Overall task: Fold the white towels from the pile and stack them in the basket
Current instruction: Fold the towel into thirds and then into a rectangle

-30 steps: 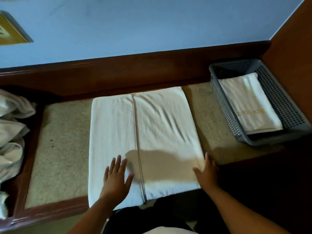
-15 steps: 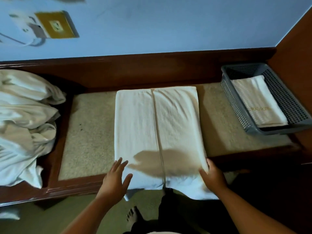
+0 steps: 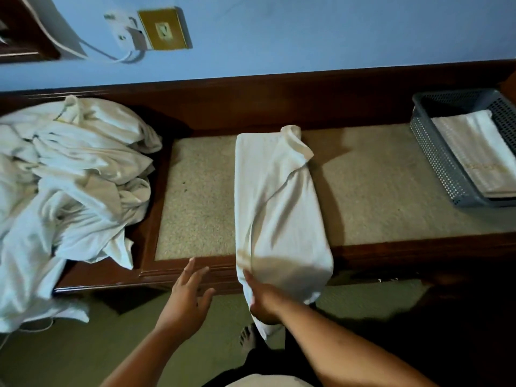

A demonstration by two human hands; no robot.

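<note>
On my feed the left hand (image 3: 186, 296) is spread, fingers straight and apart, hovering over the wooden front edge of the table (image 3: 195, 205) just left of the towel (image 3: 279, 208); I see no contact with the cloth. The right hand (image 3: 262, 300) grips the towel's near end at its left corner, with the fingers tucked under the fabric where I cannot see them. The towel lies as a long, narrow fold across the middle of the table's beige inlay, running from the back toward me. Its far right corner is curled up and its near end hangs over the front edge. The pile (image 3: 69, 177) of crumpled white towels sits at the left end of the table and spills over its edge. At the far right stands the grey perforated basket (image 3: 435, 160), well apart from the hands, with a folded towel (image 3: 480, 155) lying flat inside. A brass wall socket (image 3: 164, 29) shows on the blue wall above.
</note>
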